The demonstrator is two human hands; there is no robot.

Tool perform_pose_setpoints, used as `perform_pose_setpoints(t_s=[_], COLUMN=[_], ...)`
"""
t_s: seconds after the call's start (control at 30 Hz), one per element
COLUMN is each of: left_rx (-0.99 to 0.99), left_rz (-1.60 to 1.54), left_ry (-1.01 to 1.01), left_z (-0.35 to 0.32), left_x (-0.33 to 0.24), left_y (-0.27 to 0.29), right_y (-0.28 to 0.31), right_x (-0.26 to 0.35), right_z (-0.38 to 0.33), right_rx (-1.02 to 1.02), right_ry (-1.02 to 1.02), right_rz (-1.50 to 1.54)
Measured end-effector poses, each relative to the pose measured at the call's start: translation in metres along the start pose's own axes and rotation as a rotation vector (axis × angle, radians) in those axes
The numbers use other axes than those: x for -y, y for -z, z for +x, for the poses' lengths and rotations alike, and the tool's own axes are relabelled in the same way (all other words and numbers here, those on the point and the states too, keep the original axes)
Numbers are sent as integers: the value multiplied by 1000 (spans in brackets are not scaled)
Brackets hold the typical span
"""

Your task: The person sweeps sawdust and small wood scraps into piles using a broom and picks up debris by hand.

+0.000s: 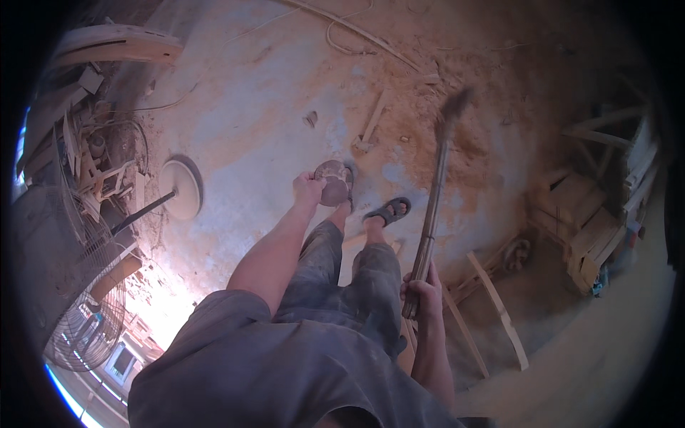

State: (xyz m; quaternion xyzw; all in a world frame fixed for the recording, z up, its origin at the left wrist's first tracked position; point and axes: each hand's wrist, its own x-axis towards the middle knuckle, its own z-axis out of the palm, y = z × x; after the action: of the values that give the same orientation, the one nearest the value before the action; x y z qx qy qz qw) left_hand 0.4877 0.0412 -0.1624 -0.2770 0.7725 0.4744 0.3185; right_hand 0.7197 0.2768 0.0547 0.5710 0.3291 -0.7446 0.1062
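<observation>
In my left hand [308, 190] I grip a flat round brown disc [333, 197] by its left edge; pale worn patches mark its upper part, and its exact kind I cannot tell. It is held over my left foot. My right hand [425, 291], at my right side, is closed round the lower end of a long-handled tool [435, 207]. Its shaft slants up and away, and its dark far end [454, 105] is blurred over the dusty floor, so the kind of head does not show.
Reddish dust and debris [474, 143] cover the floor ahead. A wooden stick [374, 118] lies beyond my sandals [389, 211]. At left stand a fan [89, 299] and a round base on a pole [181, 188], beside scrap wood [85, 143]. More timber [581, 228] is stacked at right.
</observation>
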Motion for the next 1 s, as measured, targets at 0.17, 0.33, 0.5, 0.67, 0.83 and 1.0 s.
perform_pose_setpoints(t_s=[0.17, 0.33, 0.5, 0.67, 0.83, 1.0], left_rx=[-35, 206, 465, 396, 195, 151], left_rz=[698, 76, -197, -122, 289, 664], left_ry=[-143, -51, 135, 268, -147, -288], left_z=[55, 122, 219, 256, 327, 323], left_x=[6, 41, 97, 121, 177, 152], left_y=[-10, -65, -113, -207, -232, -309], right_y=[24, 45, 69, 100, 112, 125], right_x=[-47, -91, -128, -107, -85, -76], right_z=[19, 43, 73, 90, 123, 141], right_rx=[-144, -220, -267, -370, -228, -192], right_ry=[-145, -243, -336, -519, -667, -719], right_rz=[4, -71, -48, -4, -109, -164])
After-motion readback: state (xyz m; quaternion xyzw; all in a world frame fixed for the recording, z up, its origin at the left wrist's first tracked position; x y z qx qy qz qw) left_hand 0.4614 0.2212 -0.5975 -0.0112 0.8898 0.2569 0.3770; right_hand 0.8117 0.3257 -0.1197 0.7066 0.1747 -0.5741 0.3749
